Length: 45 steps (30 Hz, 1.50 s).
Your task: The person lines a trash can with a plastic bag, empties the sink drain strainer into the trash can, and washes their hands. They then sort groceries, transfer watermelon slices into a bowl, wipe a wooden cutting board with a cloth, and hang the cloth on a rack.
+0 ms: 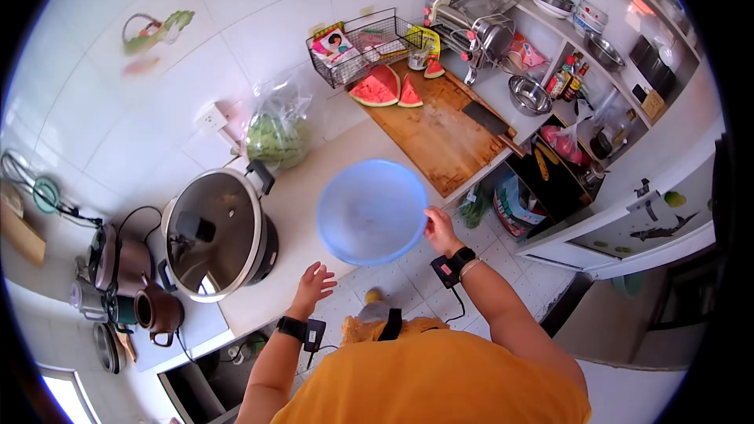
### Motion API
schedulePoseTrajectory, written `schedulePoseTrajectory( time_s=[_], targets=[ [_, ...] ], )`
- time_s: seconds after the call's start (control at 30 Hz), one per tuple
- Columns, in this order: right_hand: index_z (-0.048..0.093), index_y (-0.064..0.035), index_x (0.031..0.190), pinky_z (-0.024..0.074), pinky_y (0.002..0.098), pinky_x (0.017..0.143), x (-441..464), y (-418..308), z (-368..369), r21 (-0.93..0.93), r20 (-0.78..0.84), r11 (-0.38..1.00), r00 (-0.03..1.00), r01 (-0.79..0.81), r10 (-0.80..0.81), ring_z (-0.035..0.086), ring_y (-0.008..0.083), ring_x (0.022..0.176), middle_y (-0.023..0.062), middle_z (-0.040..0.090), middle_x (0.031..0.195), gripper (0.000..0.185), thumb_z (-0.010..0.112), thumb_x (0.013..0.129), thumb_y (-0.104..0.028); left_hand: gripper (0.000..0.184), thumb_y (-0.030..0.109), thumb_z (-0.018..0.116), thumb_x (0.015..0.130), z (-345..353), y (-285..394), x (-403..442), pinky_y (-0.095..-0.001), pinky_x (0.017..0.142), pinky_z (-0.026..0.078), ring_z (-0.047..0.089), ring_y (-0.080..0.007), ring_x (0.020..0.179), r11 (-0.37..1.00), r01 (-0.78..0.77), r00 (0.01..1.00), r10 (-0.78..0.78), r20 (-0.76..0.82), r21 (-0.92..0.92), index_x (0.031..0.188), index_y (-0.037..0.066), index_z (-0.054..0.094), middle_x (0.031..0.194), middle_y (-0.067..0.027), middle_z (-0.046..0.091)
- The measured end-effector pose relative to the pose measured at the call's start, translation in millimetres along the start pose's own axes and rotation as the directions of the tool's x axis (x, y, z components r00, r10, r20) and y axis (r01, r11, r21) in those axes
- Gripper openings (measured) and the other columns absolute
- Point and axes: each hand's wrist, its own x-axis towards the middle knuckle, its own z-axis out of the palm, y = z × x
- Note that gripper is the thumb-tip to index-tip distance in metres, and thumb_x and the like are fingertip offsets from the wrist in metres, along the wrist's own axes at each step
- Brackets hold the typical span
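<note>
A translucent blue plastic basin (372, 216) is at the counter's front edge, its near side jutting out over the floor. My right hand (441, 232) grips the basin's right rim, fingers curled around it. Apart from the basin, my left hand (315, 288) hovers near its lower left side with fingers spread and nothing in them. Beyond the basin lies a wooden cutting board (440, 145) with a large watermelon piece (377, 86), a smaller watermelon slice (409, 93), another small slice (434, 69) and a cleaver (485, 118).
A large lidded steel pot (216, 232) stands left of the basin. Behind it sits a cabbage in a plastic bag (276, 137). A wire basket (365, 47) with packets is against the wall. Right of the board are a steel bowl (530, 95) and a pasta machine (475, 27).
</note>
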Motion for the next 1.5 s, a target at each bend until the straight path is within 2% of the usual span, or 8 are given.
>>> schedulePoseTrajectory(
  time_s=[0.33,0.57,0.8,0.93,1.0,1.13,1.2,1.5],
  targets=[
    [0.053,-0.0069,0.102,0.0444,0.0228,0.057,114,-132,-58,-0.745,0.111,0.636,0.902,-0.201,0.416,0.057,0.0113,0.068,0.0023,0.06,0.081,0.025,0.058,0.084,-0.024,0.057,0.011,0.055,0.082,17,32,67,-0.0355,0.072,0.051,0.059,-0.0238,0.083,0.977,0.125,0.989,-0.137,-0.062,-0.173,0.129,0.011,0.023,0.099,-0.0101,0.054],
    [0.053,-0.0024,0.106,0.0463,0.024,0.066,312,-229,-69,-0.916,0.314,0.313,0.935,0.253,0.165,0.057,0.0102,0.078,0.0038,0.06,0.089,0.024,0.055,0.083,-0.009,0.036,0.008,0.055,0.079,28,82,50,-0.0266,0.072,0.046,0.055,-0.0149,0.089,0.998,-0.055,0.873,0.051,-0.484,0.007,0.114,0.01,0.048,0.102,-0.0048,0.055],
    [0.051,0.0025,0.111,0.045,0.0338,0.078,495,-199,-17,-0.771,0.562,0.319,0.825,0.551,-0.065,0.057,0.0297,0.094,0.021,0.059,0.099,0.039,0.048,0.084,-0.025,0.04,0.005,0.049,0.086,187,233,90,-0.0297,0.084,0.044,0.054,-0.0206,0.1,0.959,-0.149,0.973,0.1,-0.207,-0.241,0.125,0.007,0.039,0.112,-0.0102,0.052],
    [0.048,-0.0025,0.115,0.042,0.0427,0.083,504,-203,30,-0.855,0.516,-0.084,0.857,0.512,-0.025,0.052,0.036,0.097,0.0207,0.053,0.111,0.045,0.044,0.078,-0.028,0.05,0.014,0.048,0.087,204,263,196,-0.0358,0.091,0.039,0.046,-0.0236,0.112,0.918,-0.155,0.988,0.137,-0.075,-0.364,0.133,0.01,0.027,0.125,-0.0108,0.042],
    [0.056,-0.003,0.103,0.0427,0.0443,0.079,522,-184,24,-0.712,0.7,-0.334,0.662,0.618,-0.266,0.055,0.0368,0.089,0.0212,0.057,0.1,0.037,0.044,0.078,-0.028,0.056,0.025,0.047,0.087,202,268,260,-0.0415,0.095,0.035,0.041,-0.0255,0.117,0.89,-0.106,0.988,0.042,-0.151,-0.444,0.135,0.013,0.022,0.131,-0.0109,0.036],
    [0.06,-0.0009,0.075,0.0438,0.0457,0.069,546,-184,29,-0.544,0.818,-0.281,0.574,0.79,0.03,0.059,0.0356,0.071,0.019,0.061,0.075,0.031,0.041,0.08,-0.025,0.072,0.051,0.047,0.081,193,260,400,-0.0506,0.096,0.026,0.035,-0.0277,0.12,0.721,-0.084,0.918,-0.212,-0.335,-0.688,0.138,0.019,0.016,0.137,-0.0056,0.028],
    [0.053,-0.0015,0.104,0.0356,0.0365,0.091,543,-193,35,-0.807,0.534,-0.075,0.779,0.585,0.328,0.047,0.0315,0.106,0.0175,0.054,0.11,0.038,0.048,0.075,-0.027,0.071,0.053,0.045,0.081,191,257,416,-0.0505,0.095,0.026,0.032,-0.0276,0.122,0.753,-0.1,0.914,-0.189,-0.36,-0.65,0.138,0.021,0.017,0.137,-0.0049,0.029],
    [0.058,-0.0045,0.085,0.041,0.0376,0.075,515,-198,61,-0.907,0.412,0.016,0.88,0.421,0.235,0.055,0.0297,0.087,0.0132,0.061,0.089,0.031,0.051,0.069,-0.03,0.069,0.067,0.038,0.077,196,278,427,-0.0528,0.09,0.028,0.037,-0.0263,0.111,0.459,-0.187,0.91,-0.251,-0.328,-0.869,0.128,0.02,0.035,0.12,-0.0045,0.039]
  ],
)
